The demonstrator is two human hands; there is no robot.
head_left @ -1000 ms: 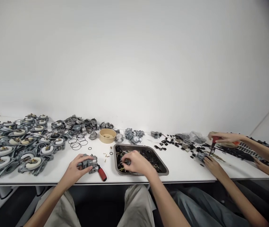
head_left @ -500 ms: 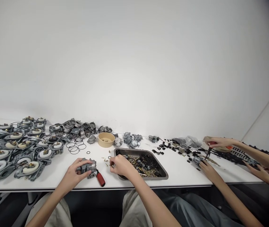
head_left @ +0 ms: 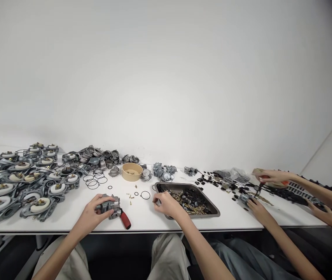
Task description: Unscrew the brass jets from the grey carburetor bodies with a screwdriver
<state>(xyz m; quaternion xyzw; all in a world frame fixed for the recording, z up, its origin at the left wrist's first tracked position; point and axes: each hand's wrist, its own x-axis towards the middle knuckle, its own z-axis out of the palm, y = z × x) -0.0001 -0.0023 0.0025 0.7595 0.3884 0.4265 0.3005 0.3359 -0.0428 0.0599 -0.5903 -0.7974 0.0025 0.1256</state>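
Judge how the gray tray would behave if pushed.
The tray would probably slide rather than tip, being broad and low. It looks fairly stiff, given its even, continuous rim. The loose small parts heaped inside would likely shift.

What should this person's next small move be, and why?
Probably dip the right hand into the tray for one of the loose parts there: that hand is at the tray's left side, while the left hand holds a metal body.
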